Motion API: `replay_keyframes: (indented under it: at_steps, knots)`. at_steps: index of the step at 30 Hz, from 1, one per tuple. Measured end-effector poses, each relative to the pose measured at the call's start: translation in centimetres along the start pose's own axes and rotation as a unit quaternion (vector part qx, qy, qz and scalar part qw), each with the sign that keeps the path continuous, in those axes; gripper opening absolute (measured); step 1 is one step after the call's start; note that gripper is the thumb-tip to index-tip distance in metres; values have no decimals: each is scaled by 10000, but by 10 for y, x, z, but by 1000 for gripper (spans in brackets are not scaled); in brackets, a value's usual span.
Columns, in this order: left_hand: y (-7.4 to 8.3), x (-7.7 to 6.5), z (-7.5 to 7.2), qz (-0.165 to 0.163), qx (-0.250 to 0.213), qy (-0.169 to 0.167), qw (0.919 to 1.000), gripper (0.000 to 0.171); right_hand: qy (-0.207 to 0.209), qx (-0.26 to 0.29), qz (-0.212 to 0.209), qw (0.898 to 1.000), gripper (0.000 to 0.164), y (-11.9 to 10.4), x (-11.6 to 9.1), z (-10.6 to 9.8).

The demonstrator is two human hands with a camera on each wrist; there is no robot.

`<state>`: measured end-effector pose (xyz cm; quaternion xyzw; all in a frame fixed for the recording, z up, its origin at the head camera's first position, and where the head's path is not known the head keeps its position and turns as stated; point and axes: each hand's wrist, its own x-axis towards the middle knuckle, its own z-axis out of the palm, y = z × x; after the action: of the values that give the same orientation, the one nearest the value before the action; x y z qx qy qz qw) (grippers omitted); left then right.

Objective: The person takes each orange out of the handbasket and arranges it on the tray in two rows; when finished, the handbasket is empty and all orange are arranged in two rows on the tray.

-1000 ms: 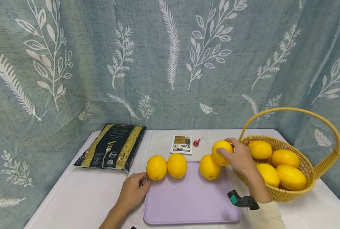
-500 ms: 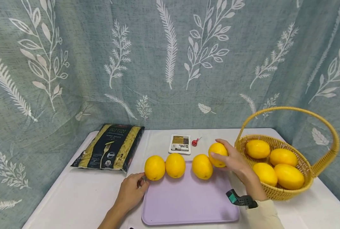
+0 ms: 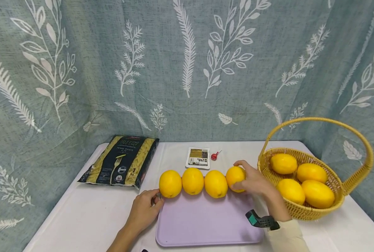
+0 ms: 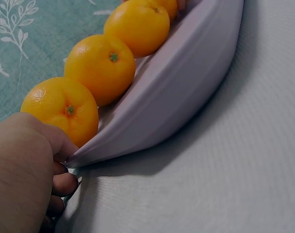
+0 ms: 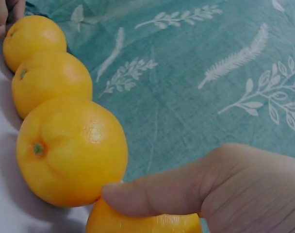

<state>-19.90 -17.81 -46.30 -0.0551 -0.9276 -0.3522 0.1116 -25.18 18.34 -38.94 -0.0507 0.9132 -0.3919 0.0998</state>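
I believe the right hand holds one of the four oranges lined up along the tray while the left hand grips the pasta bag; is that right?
Not quite: the left hand grips the tray, not the pasta bag, as the left wrist view shows.

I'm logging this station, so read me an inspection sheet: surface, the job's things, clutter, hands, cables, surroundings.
Surface: white cloth, with the tray and basket on it.
Job's things: four fruits in a row along the tray's far edge; four more fruits in the basket.
Clutter: pasta bag at left; packet and lollipop beyond the tray.
Hands: left hand holds the tray's far left corner; right hand grips the row's rightmost fruit.
Cables: nothing seen.
Surroundings: leaf-print curtain behind and at both sides.
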Motion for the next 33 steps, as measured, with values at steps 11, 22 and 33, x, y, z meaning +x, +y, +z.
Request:
replay_keyframes:
  at_steps: [11,22,33]
  knots:
    - [1,0,-1,-13,-6,-3,10000,9,165,-1369,-292,9900,91,-2,2,10]
    - [2,0,1,-26,-36,-13,10000,11,226,-1611,-187,9865,102,0,-1,18]
    - [1,0,1,-4,11,-1,10000,5,508,-1404,-255,9885,91,5,4,22]
